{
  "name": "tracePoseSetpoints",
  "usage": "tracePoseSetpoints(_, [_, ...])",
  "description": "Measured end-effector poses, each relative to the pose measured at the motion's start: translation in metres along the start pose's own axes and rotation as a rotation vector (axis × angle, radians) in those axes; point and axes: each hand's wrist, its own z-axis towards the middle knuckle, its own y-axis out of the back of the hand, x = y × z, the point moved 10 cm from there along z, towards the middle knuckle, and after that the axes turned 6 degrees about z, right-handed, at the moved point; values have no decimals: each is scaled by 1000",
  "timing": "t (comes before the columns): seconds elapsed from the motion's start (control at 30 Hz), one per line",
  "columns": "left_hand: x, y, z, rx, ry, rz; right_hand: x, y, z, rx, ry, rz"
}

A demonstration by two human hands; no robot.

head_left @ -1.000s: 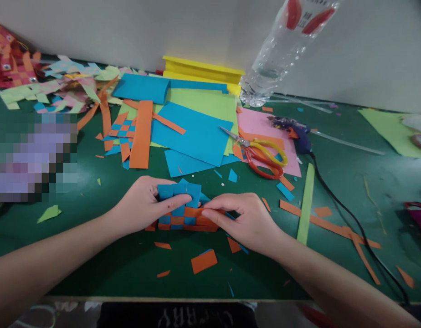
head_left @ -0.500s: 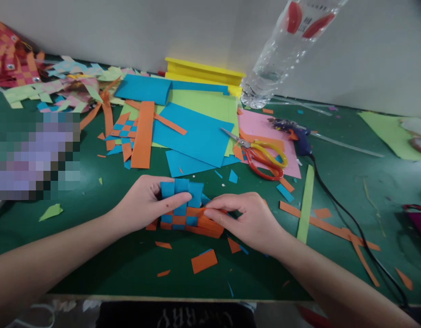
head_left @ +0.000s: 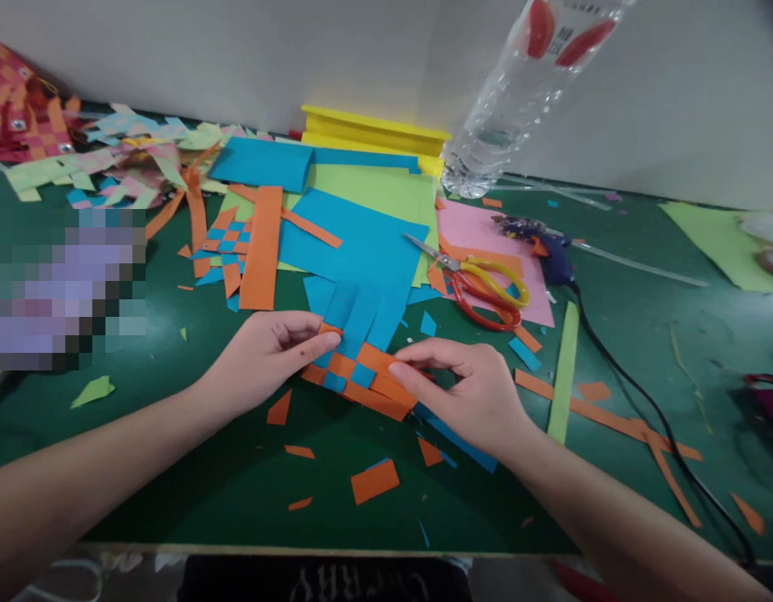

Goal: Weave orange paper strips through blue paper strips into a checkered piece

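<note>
A woven piece of blue and orange paper strips is held between both hands above the green table. My left hand pinches its upper left edge between thumb and fingers. Its right side, where orange strips lie side by side, is gripped by my right hand. Blue strip ends fan upward from the weave, over the blue sheets. Another blue strip sticks out below my right hand.
Scissors lie on pink paper beside a glue gun with a black cord. Behind stands a water bottle. Paper scraps dot the green table; a woven orange-blue piece rests left of centre.
The woven piece has tilted and moved up slightly. Its blue strips, folded down before, now extend upward. My left hand has shifted a little up and left, and a blue strip shows below my right hand.
</note>
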Motion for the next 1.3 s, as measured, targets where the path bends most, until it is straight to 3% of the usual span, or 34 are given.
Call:
tracePoseSetpoints(0.23, [-5,-11,-2,91,-47,23,-4,1,5,57,-38,124])
tracePoseSetpoints(0.57, [-20,-37,-10,249,-160,59,4,-11,0,99,-8,109])
tracePoseSetpoints(0.7, [-22,-44,-11,304,-191,87,12,-14,-1,108,72,119])
tracePoseSetpoints(0.87, [-27,-38,-10,238,-214,66,16,-10,-3,61,138,123])
tracePoseSetpoints(1.3, [-23,-27,-8,123,-224,184,6,-10,-1,49,55,136])
